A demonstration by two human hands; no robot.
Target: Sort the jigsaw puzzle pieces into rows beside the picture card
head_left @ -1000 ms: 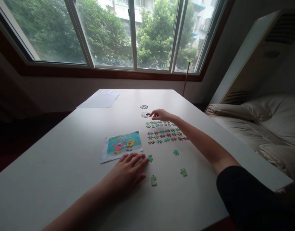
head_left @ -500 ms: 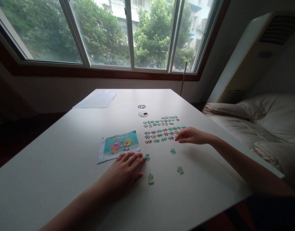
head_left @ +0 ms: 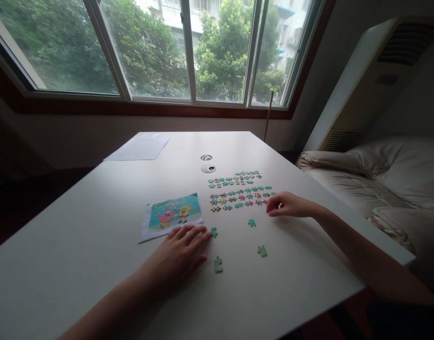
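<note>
My left hand (head_left: 187, 243) lies flat on the white table (head_left: 107, 264), fingers stretched out. Its fingertips are right beside a teal puzzle piece (head_left: 214, 232) and the lower edge of a picture sheet (head_left: 174, 212) with cartoon figures. At the right end of several rows of small puzzle pieces (head_left: 240, 204), my right hand (head_left: 287, 205) has its thumb and fingers curled together; anything between the tips is hidden. Three loose pieces lie nearer me: a teal one (head_left: 251, 223), a greenish one (head_left: 262, 250) and another greenish one (head_left: 218, 265).
Beyond the puzzle rows lie two round flat items (head_left: 208, 168). A white paper sheet (head_left: 139, 148) rests at the far left of the table. A pale leather sofa (head_left: 344, 165) stands to the right, and a window (head_left: 156, 52) is behind the table.
My right hand has shifted slightly right along the near puzzle row, its fingers more curled, uncovering pieces at the row's end. My left hand stays in place.
</note>
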